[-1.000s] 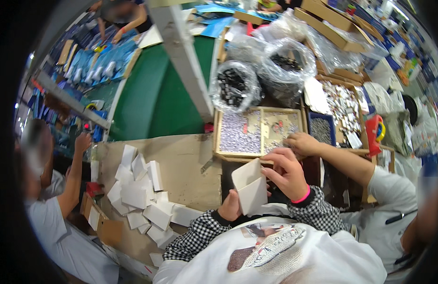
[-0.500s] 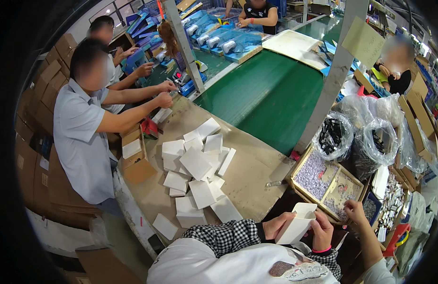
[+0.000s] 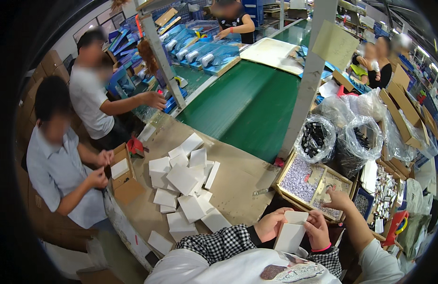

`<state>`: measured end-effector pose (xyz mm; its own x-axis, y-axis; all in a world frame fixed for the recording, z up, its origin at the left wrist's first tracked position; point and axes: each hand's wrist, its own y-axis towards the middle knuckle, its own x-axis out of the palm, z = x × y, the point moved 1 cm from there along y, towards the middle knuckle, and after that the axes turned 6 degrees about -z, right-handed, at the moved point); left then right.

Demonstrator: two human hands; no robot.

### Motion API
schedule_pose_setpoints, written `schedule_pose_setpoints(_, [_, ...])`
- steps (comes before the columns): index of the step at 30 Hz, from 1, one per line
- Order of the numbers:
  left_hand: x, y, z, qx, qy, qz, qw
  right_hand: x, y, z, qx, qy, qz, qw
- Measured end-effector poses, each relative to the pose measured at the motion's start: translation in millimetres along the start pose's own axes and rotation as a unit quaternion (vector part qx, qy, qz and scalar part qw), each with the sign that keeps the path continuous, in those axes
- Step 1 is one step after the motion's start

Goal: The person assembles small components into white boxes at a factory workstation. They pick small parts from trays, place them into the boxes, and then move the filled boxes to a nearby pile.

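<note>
A small white carton [image 3: 289, 238] with its end flap standing up is held upright in front of my body. My left hand [image 3: 270, 226] grips its left side, fingers wrapped behind. On the other side my right hand [image 3: 317, 232] has its fingers closed on the carton's edge near the flap. Left of my hands, a loose heap of white cartons [image 3: 191, 208] lies on the brown board-covered table [image 3: 238, 165]. One more carton [image 3: 160, 242] rests apart at the near edge.
A co-worker's hand [image 3: 338, 199] reaches over a divided wooden tray [image 3: 275, 183] of small clear pieces on my right. Beyond it sit plastic bags of black parts [image 3: 314, 142]. A green conveyor belt [image 3: 233, 106] runs ahead, beside a metal post [image 3: 302, 90]. Two people stand at left.
My view has shifted, and the carton's flap now faces me more upright. The nearest person at left has drawn both hands back; the co-worker's hand at right has moved farther over the tray.
</note>
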<state>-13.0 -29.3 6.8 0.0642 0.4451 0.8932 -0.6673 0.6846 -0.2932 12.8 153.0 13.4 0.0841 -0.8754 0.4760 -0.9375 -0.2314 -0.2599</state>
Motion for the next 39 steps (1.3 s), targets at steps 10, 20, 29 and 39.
schedule_pose_setpoints(10, [-11.6,13.0,-9.3,0.076,0.043,0.001,0.996,2.6,9.5,7.7,0.075,0.151,0.021,0.986])
schedule_pose_setpoints(20, [-22.6,2.9,-14.6,0.078,0.146,-0.066,0.984,-20.4,-0.3,16.0,-0.045,-0.036,-0.017,0.998])
schedule_pose_setpoints(29, [-9.6,3.0,-22.7,0.132,0.294,-0.067,0.944,-16.8,-5.4,-27.5,-0.034,-0.203,-0.114,0.972])
schedule_pose_setpoints(39, [7.9,2.4,-24.7,0.18,0.48,-0.078,0.855,10.8,-4.1,-68.5,-0.17,-0.579,-0.154,0.783])
